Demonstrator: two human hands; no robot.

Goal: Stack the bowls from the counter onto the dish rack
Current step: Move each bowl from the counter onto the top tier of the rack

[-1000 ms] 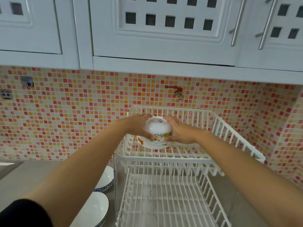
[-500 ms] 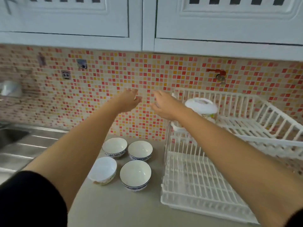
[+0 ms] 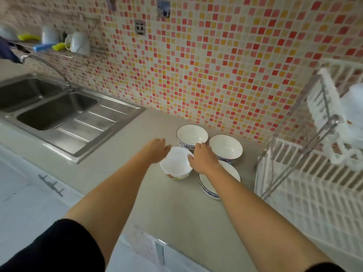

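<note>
Head view: white ceramic bowl with orange-patterned base (image 3: 175,163) sits on grey counter (image 3: 121,169), between both hands. Left hand (image 3: 157,149) at bowl's 10 o'clock, fingers loosely spread, touching or just off rim, cannot tell. Right hand (image 3: 203,157) at 3 o'clock, fingers spread over rim. Both about equally near. Round bowl, no long axis. Blue-rimmed bowl at 4 o'clock (image 3: 231,171) half hidden under right forearm. White plastic dish rack (image 3: 306,195) at 3 o'clock, cut off by frame edge; blurred white thing on upper tier unclear.
</note>
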